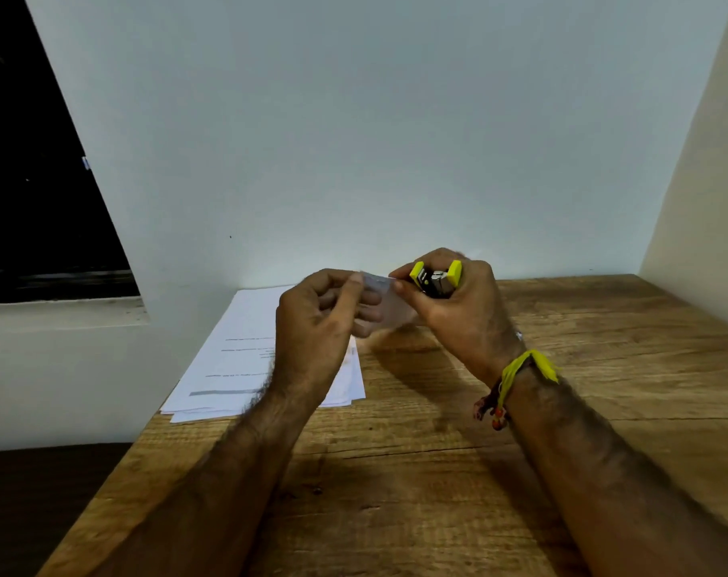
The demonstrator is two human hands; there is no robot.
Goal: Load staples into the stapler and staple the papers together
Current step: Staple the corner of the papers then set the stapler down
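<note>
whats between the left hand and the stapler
In the head view, a small pale strip, probably staples, spans the gap from the left hand to the yellow stapler gripped in the right hand, whose thumb touches it.

stapler (436,277): yellow plastic ends, silver metal and black in the middle. staple strip (376,281): pale silvery grey, blurred, so shade uncertain. papers (245,347): white, a few thin grey text lines, one thicker grey bar near the close edge. table (562,410): light brown wood grain, darker streaks and knots. wrist thread (516,372) on right: yellow, with red-brown strands and orange-red beads. wall (354,139): plain pale grey-white. window (41,202) far left: black.
</note>
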